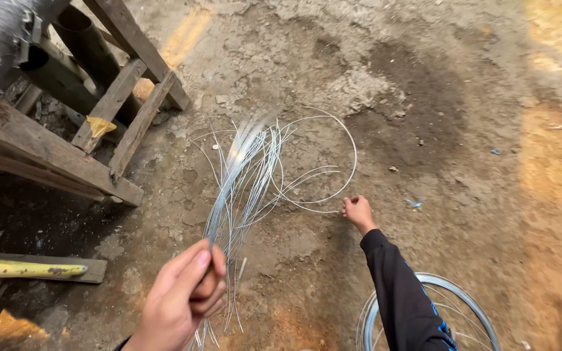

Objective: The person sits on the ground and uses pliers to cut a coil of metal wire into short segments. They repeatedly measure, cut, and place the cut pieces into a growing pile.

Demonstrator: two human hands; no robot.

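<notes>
Nearest the camera, the left hand [180, 302] is raised with its knuckles up, fingers and thumb closed tight around a bundle of thin cut wires [239, 188]. The strands fan up and away from the fist, blurred toward their tips, and a few loose ends hang below it. To the right, the right hand [357, 211] reaches out and down on a straight arm in a black sleeve [401, 299]. Its fingers are curled at the ground where a long looping wire [333, 153] ends; it seems to pinch that strand, though the hand is too small to be sure. Beside the sleeve, at the lower edge, lies a wire coil [453, 292].

The dirt ground [437, 110] beyond both hands lies open to the right and far side. On the left, room is hemmed in by a wooden frame [53, 153] of planks, with a yellow-handled tool [27, 269] on a board just below it and dark pipes behind the planks.
</notes>
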